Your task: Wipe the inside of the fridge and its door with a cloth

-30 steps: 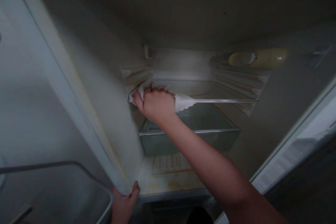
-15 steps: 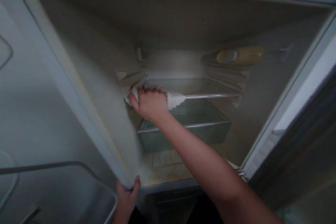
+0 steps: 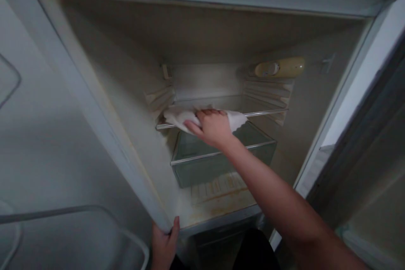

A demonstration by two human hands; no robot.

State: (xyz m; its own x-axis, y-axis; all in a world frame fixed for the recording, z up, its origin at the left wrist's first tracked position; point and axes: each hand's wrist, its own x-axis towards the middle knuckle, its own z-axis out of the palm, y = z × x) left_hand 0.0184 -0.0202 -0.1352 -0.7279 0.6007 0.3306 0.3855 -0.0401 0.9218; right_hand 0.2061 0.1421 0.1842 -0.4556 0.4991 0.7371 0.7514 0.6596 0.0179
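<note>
A white cloth (image 3: 238, 120) lies on the upper glass shelf (image 3: 267, 112) inside an open fridge. My right hand (image 3: 212, 127) presses on that cloth near the middle of the shelf's front edge, its fingers curled onto the fabric and its thumb pointing left. Low in the view, my left hand (image 3: 165, 240) grips the bottom left corner of the fridge frame (image 3: 160, 215), thumb on the inner side; the rest of its fingers are partly hidden. Below the shelf is a clear greenish drawer (image 3: 196, 173) with a glass top.
At the upper right inside is a yellowish lamp cover (image 3: 288, 68). Brown stains mark the fridge floor (image 3: 218, 211). Ribbed shelf supports (image 3: 268, 92) line the side walls. A grey hose (image 3: 76, 209) crosses the lower left. The open door (image 3: 363, 67) stands at the right.
My right hand has slid the cloth rightward along the shelf from its left end, uncovering the left end of the front edge. My left hand still grips the frame; the view has shifted slightly.
</note>
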